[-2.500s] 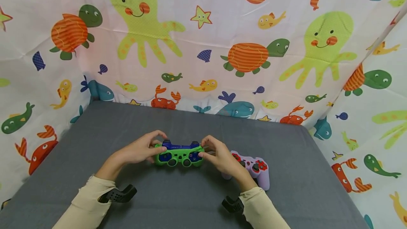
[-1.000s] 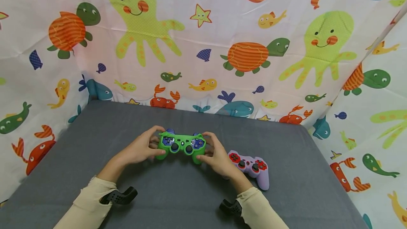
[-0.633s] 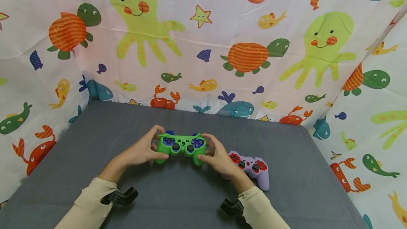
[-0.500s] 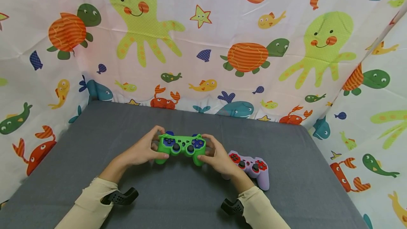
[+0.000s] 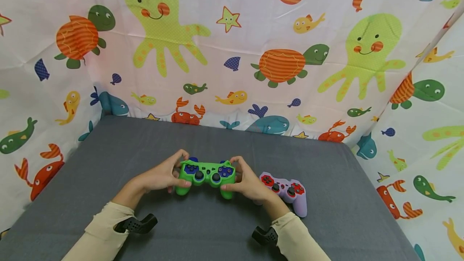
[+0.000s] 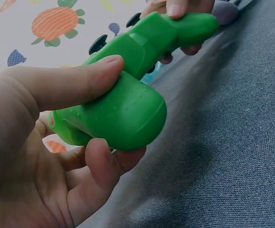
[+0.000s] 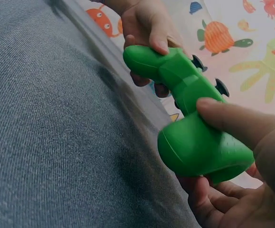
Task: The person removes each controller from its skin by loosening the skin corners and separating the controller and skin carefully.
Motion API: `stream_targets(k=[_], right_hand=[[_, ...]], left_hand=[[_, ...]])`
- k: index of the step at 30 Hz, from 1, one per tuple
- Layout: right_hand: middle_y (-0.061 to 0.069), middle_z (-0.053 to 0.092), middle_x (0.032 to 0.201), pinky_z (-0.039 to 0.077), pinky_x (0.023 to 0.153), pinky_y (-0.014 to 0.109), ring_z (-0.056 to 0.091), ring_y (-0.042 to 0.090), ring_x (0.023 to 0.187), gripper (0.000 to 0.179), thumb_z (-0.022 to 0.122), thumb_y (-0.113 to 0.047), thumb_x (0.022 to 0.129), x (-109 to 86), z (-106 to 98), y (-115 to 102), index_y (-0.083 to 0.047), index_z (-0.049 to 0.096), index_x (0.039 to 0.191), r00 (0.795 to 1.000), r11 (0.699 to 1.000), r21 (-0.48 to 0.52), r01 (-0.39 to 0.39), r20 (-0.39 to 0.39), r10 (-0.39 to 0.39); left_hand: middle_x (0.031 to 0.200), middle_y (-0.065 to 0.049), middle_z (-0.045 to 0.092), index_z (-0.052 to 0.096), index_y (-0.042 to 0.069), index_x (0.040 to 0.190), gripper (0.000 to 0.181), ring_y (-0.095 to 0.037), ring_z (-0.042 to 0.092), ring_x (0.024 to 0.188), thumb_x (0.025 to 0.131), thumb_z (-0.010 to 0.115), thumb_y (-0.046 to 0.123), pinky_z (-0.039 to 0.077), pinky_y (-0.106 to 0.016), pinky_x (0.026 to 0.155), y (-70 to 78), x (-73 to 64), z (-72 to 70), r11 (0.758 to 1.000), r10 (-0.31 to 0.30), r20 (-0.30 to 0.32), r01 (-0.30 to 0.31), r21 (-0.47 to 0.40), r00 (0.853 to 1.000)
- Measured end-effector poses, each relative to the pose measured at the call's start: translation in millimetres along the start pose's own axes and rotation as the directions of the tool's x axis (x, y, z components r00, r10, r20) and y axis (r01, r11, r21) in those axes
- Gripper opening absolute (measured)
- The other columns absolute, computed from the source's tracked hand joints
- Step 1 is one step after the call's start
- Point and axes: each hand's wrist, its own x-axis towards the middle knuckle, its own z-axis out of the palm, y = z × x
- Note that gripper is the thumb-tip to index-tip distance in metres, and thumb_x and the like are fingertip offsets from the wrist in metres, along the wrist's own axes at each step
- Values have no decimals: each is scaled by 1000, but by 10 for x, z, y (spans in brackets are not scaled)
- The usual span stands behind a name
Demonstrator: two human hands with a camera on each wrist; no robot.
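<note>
So from the head cam, both hands have the green controller [image 5: 208,169] between them, over the middle of the gray cloth [image 5: 203,228], its two thumbsticks and blue button areas in plain sight. The left hand [image 5: 162,175] pinches one end and the right hand [image 5: 248,181] pinches the other, thumbs on the grips. A lilac controller [image 5: 300,202] with red button areas lies on the cloth just beside the right hand, partly hidden by that wrist. Behind it all is a sea-creature curtain [image 5: 221,39].

Left wrist cam: thumb on top of the near grip, fingers curled underneath, and the whole thing looks held up off the cloth.

Right wrist cam: pretty much the mirror of that, thumb over the grip and fingers under it, left hand pinching the far end.
</note>
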Motion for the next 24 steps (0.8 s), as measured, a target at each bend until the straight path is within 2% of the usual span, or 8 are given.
stream_targets(k=[4, 11, 19, 24], right_hand=[[13, 62, 112, 50, 69, 26, 64, 16, 84, 60, 78, -3, 87, -6, -3, 6, -6, 30, 123, 999, 1000, 8, -31, 19, 30], [18, 61, 123, 55, 76, 28, 69, 18, 94, 56, 78, -4, 87, 0, 4, 20, -8, 32, 119, 999, 998, 39, -45, 12, 45], [23, 60, 126, 56, 76, 29, 71, 21, 94, 55, 78, -4, 87, 10, 27, 33, -8, 33, 118, 999, 998, 37, -50, -9, 50], [22, 59, 129, 56, 76, 29, 70, 20, 94, 54, 78, -3, 87, 10, 34, 57, -10, 33, 116, 998, 997, 44, -64, -13, 65]], left_hand=[[96, -10, 50, 29, 12, 122, 60, -17, 52, 56, 90, 79, 21, 52, -36, 50, 10, -9, 7, 1000, -15, 15, 15, -10, 1000], [96, -11, 50, 29, 11, 121, 60, -18, 52, 52, 89, 79, 20, 50, -35, 48, 30, -10, 15, 1000, -12, 3, 12, 14, 1000], [123, -23, 52, 30, 12, 121, 59, -22, 59, 56, 89, 79, 19, 51, -36, 48, 35, -12, 13, 1000, -17, -15, 16, -7, 1000], [127, -26, 51, 31, 12, 121, 58, -23, 62, 60, 90, 78, 18, 52, -38, 49, 30, -13, 23, 1000, -18, -21, 17, -17, 1000]])
